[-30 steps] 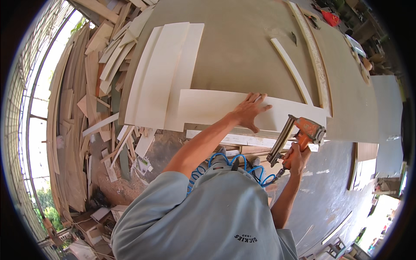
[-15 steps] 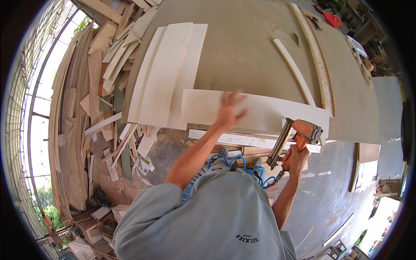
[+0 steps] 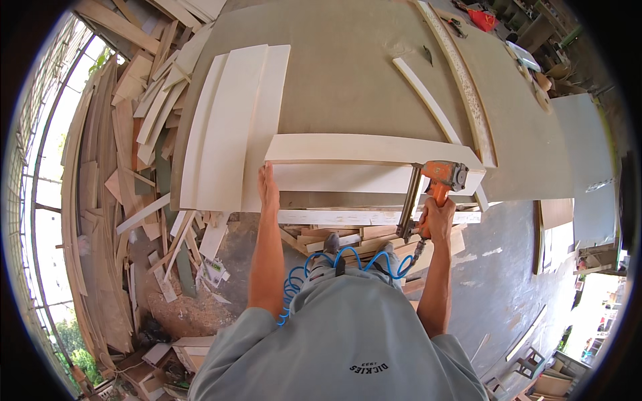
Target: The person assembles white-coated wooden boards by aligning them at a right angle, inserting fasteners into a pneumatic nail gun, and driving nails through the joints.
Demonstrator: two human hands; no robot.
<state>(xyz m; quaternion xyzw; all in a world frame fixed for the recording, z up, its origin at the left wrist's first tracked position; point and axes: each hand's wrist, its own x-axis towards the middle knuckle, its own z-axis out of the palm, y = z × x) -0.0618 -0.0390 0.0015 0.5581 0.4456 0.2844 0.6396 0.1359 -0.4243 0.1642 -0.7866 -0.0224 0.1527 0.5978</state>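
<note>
The left hand [image 3: 269, 187] lies flat against the left end of the pale board [image 3: 374, 148] on the counter [image 3: 348, 73]. The right hand [image 3: 436, 220] is closed around the orange nail gun [image 3: 438, 179], whose nose touches the board's right end. If the board slips sideways, a nail may miss; the blue hose [image 3: 348, 264] could pull the gun.

Left arm straight out, left hand [image 3: 268, 187] flat, fingers extended; right arm bent, right hand [image 3: 436, 219] fisted in a grip.
</note>
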